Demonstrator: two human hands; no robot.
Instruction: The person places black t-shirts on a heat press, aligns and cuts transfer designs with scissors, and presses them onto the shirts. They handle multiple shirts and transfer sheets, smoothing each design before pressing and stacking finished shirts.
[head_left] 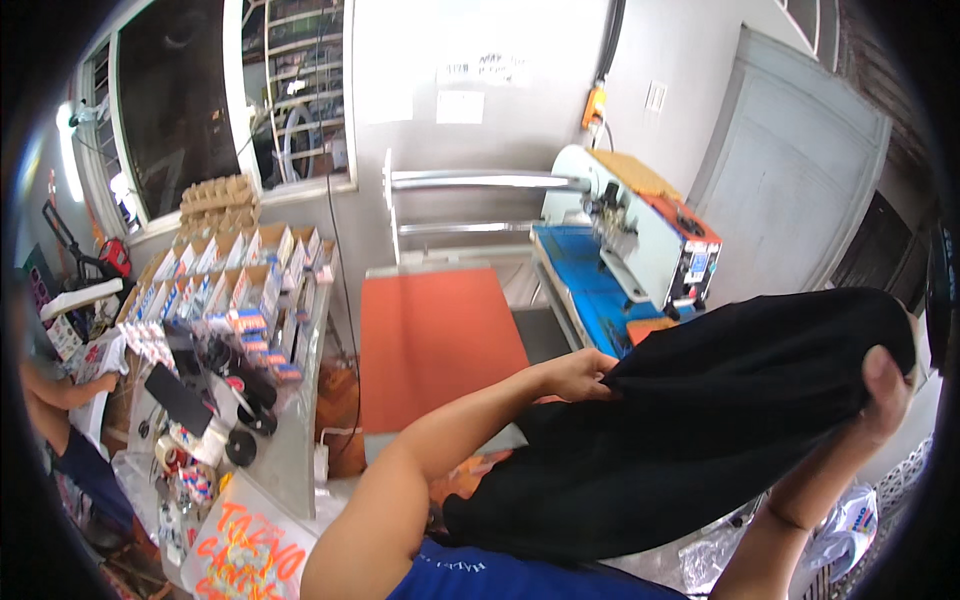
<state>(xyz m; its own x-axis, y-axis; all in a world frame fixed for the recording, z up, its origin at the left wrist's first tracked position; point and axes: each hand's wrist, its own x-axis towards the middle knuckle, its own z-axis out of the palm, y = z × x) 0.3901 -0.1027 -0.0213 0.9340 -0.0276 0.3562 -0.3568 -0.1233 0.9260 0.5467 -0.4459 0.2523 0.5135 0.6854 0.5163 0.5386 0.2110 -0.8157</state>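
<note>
A black cloth garment point(690, 420), its exact kind hidden by the folds, is held up in front of my body at the right. My left hand point(580, 376) is closed on its near-left edge, with fabric hanging below. At the far right end, my right hand point(886, 392) grips the cloth, thumb on top and its other fingers mostly hidden. Beyond the garment stands a heat press machine point(630, 235) with a white and orange body and a blue bed point(580, 270). To the left of it lies a flat orange-red pad point(435, 330), close to my left forearm.
On the left, a table point(295, 440) bears rows of small cardboard boxes point(215, 285), tape rolls and a dark phone-like slab point(180, 398). Another person's arm point(60, 390) works at the far left. Clear plastic bags point(845, 525) lie at lower right. A grey door point(765, 170) stands behind the machine.
</note>
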